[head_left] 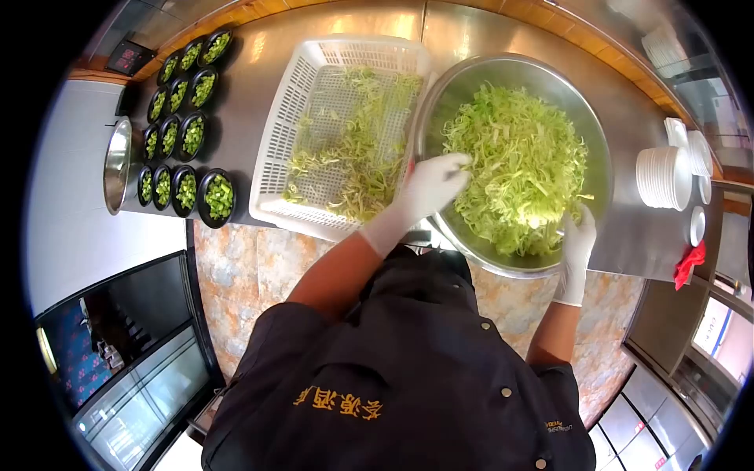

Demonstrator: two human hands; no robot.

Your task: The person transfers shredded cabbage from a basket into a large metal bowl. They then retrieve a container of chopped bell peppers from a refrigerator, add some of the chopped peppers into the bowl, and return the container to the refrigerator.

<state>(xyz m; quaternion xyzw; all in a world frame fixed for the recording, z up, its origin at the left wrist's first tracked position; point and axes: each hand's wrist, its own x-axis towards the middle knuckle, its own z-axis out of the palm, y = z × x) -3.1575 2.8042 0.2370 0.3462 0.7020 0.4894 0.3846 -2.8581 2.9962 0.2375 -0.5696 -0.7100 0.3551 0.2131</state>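
Observation:
A large steel bowl (601, 149) holds a heap of pale green frisée lettuce (518, 161). My left hand (437, 185), in a white glove, is over the bowl's left rim. Its fingers are curled closed at the edge of the heap, and what they pinch, if anything, is too small to make out. At the lower right of the heap, my gloved right hand (579, 235) has its fingers closed on some leaves, with the fingertips partly hidden. Left of the bowl, a white plastic basket (276, 149) contains loose, thinner scraps of frisée, some of them brownish.
Several small black bowls (216, 196) of chopped green pieces stand in rows at the left, beside a shiny metal bowl (118, 165). Stacked white plates (664, 179) and a red cloth (689, 265) are at the right of the steel counter (243, 110).

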